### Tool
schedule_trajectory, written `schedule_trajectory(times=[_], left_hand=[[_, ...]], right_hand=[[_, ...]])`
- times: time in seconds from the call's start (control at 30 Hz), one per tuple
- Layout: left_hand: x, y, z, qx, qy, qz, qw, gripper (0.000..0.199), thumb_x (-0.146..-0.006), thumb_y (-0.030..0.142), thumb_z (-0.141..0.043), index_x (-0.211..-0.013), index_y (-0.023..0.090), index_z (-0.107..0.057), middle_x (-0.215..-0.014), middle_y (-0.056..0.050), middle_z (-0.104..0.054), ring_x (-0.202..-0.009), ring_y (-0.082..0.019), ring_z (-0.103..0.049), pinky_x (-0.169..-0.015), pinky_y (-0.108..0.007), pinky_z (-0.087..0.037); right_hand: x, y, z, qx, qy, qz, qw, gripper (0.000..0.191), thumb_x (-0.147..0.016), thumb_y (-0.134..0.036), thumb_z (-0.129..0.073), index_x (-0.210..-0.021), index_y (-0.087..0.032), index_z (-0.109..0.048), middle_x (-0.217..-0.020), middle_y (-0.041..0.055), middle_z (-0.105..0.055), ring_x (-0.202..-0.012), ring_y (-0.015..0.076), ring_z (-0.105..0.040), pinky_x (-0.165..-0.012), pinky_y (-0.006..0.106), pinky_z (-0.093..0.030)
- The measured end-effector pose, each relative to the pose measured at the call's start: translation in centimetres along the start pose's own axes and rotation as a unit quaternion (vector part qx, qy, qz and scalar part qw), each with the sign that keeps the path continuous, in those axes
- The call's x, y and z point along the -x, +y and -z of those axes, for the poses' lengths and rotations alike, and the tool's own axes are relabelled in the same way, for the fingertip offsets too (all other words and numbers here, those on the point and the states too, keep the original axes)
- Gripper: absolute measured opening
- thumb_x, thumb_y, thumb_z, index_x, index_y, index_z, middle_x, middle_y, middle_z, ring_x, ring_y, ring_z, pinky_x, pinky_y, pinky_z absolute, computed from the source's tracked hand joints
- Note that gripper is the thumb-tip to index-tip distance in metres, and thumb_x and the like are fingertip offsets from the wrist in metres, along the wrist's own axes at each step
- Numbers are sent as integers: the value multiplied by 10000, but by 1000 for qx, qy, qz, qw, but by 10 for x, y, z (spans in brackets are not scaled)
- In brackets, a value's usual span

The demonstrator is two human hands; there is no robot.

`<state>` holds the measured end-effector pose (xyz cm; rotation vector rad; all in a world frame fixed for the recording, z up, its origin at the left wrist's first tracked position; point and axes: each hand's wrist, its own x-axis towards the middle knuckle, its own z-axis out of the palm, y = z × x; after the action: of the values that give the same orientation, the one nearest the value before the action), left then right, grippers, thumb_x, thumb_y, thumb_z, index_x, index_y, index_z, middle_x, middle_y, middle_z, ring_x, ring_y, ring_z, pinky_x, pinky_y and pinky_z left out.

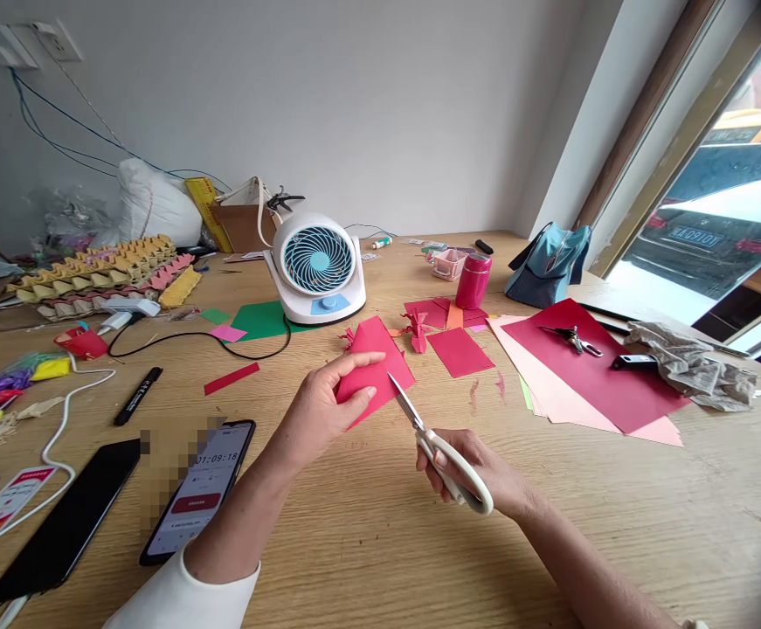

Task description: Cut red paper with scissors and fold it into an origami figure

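In the head view, the left hand (328, 402) pinches a red sheet (375, 371) between thumb and fingers, holding it tilted over the wooden table (367, 559). The sheet is plain, flat and smooth-faced, with straight edges, a narrow top and a pointed corner at the right. The right hand's (465, 476) fingers are curled round the pale handles of the scissors (429, 437), whose metal blades lie at the sheet's right part. Behind the sheet are a folded red paper figure (418, 332) and a white fan (320, 262); a red square (461, 352) lies to the right.
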<state>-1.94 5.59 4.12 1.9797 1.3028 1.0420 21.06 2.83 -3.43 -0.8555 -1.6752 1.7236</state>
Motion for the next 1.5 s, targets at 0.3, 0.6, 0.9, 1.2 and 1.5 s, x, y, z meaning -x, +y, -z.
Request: schedule_trajectory(times=[0.3,0.6,0.9,1.2,1.5], left_hand=[[0,-1,-1,-3,8,-7,1000,399,-826,192,-587,-1218,247,-631,-1268,-21,-651,-1178,-215,-581,-1038,-319,-409],[0,0,-1,-12,14,-6,1000,393,-827,192,-585,-1215,240,-631,-1255,-27,-656,-1170,-214,-585,-1040,-329,-408],[0,1,-1,-1,16,7,1000,417,-824,217,-584,-1238,241,-622,-1240,-30,-662,-1142,-229,-600,-1013,-337,-439],[1,-5,-2,34,14,17,999,486,-827,242,-595,-1312,251,-560,-1200,-36,-672,-865,-175,-652,-816,-293,-512],[0,-6,-3,85,-12,32,996,514,-828,250,-601,-1337,235,-529,-1183,-53,-678,-846,-172,-654,-781,-287,-523]], right_hand=[[0,0,-2,-5,9,2,1000,557,-813,-684,-541,-856,-129,-569,-599,-22,-503,-483,94,-478,-463,231,-346],[0,-2,-3,-7,21,-7,1000,540,-800,-677,-559,-827,-138,-561,-542,-34,-500,-438,86,-444,-448,228,-324],[-2,2,-3,-19,38,-9,999,487,-788,-632,-595,-780,-147,-560,-506,-40,-510,-395,77,-421,-422,220,-325],[-2,6,-3,-11,45,13,999,437,-813,-583,-600,-766,-150,-558,-507,-42,-496,-403,76,-429,-415,212,-331],[-2,8,-4,-12,49,7,999,472,-810,-616,-586,-792,-144,-568,-518,-30,-520,-410,84,-449,-414,214,-343]])
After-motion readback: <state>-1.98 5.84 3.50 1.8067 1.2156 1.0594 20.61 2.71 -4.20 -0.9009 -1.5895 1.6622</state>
